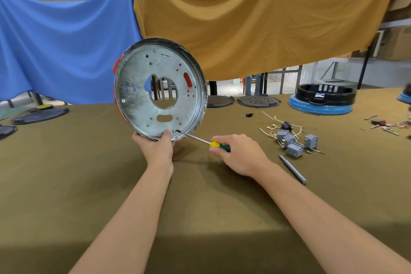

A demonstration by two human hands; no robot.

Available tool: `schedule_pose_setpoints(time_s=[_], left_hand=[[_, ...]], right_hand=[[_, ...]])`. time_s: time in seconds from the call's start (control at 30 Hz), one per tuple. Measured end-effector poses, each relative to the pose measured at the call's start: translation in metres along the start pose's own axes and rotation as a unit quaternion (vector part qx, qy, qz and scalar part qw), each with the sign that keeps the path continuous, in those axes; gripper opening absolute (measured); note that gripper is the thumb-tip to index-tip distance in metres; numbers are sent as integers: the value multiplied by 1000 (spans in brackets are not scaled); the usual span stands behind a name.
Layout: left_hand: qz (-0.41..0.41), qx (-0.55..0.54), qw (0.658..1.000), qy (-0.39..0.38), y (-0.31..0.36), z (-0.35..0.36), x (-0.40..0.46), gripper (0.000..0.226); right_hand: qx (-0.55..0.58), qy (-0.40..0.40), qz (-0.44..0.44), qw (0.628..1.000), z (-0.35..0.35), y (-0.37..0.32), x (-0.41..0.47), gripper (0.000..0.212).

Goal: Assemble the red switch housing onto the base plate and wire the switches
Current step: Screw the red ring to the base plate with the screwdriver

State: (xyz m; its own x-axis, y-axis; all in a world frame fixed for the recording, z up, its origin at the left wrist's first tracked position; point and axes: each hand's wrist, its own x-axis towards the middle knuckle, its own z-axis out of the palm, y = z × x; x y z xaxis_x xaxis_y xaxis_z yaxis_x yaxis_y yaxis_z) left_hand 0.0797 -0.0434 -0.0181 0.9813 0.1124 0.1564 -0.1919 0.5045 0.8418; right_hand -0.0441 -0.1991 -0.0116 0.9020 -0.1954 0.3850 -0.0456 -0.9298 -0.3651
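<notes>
Olive-cloth surface (89, 184), blue and mustard sheets hung behind. Left hand (155, 147) grips the bottom rim of the round metal base plate (138, 104), held upright, red switch housing (116, 66) peeking behind it. Right hand (235, 153) wraps the screwdriver (200, 139), tip at a hole near the plate's lower edge. Grey switches (293, 142) with wires lie to the right.

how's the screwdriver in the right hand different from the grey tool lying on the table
The screwdriver is gripped by the right hand, its tip at the base plate; the grey tool lies untouched on the table. The screwdriver has a yellow-and-green handle and bare metal shaft; the grey tool is plain grey throughout. Both are slim and straight.
</notes>
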Motion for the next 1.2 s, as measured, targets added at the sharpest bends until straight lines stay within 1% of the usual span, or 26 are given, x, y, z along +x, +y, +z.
schedule_pose_setpoints(time_s=[0.37,0.53,0.73,0.83,0.93,1.03,1.1,1.2], left_hand=[[4,12,1000,-8,-3,0,3,63],[14,18,1000,-5,-4,-1,4,64],[20,40,999,-10,-4,-1,4,64],[61,82,995,-22,-5,-1,1,65],[123,142,981,-44,-6,-1,0,62],[152,176,970,-62,-7,-2,1,60],[156,185,968,-64,-6,-3,1,59],[149,182,970,-54,-6,-4,1,60]], right_hand=[[-5,0,10,1000,0,-1,0,38],[-19,2,11,1000,1,-1,0,34],[-34,4,-4,999,1,-4,-2,36],[-69,17,-20,997,0,-4,-3,33],[-148,47,-55,986,-2,-7,-4,26],[-198,52,-68,976,-2,-11,-7,32],[-190,45,-64,979,-1,-12,-7,35],[-125,33,-45,991,-1,-9,-6,35]])
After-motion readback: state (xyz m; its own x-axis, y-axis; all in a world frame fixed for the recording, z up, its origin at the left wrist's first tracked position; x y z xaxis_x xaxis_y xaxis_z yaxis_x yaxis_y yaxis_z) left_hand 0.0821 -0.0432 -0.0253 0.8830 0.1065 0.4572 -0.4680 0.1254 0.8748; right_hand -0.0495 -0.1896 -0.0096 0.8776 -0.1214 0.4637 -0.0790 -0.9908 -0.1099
